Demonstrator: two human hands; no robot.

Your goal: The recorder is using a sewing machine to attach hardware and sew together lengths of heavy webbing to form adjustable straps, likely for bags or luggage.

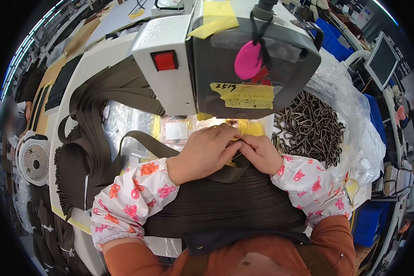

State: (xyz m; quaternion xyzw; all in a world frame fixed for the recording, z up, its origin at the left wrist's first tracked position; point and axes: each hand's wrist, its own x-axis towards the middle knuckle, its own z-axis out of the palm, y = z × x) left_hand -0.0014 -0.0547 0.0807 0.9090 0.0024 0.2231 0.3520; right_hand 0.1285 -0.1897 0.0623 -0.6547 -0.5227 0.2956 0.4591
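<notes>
Worked on the near side of a dark grey industrial sewing-machine head (285, 69), close to its lit underside. Leaned over a broad stack of dark webbing strips (225, 207), laid crosswise below the wrists. Flanked at left by a thick, looped bundle of webbing (88, 156), and at right by a heap of bronze-toned metal loops (310, 131) within near reach. Held left hand (202, 154) and right hand (262, 152) together at the centre, thumb near thumb, above the far edge of the stack. Pinched a dark olive webbing strap (152, 144) between the fingertips, in line with a long stretch out toward the left bundle and, apparently, a curl just below the fingers. Could not tell, behind the knuckles, the exact lie of the strap or the presence of any metal loop.

Called, in judgement, for a flat, untwisted strap and enough slack at left to avoid a tug against the grip. Called too for edges squared by touch, one hand as anchor, the other as shaper. Risked, with a careless sweep of the wrists, disorder among the stacked strips.
</notes>
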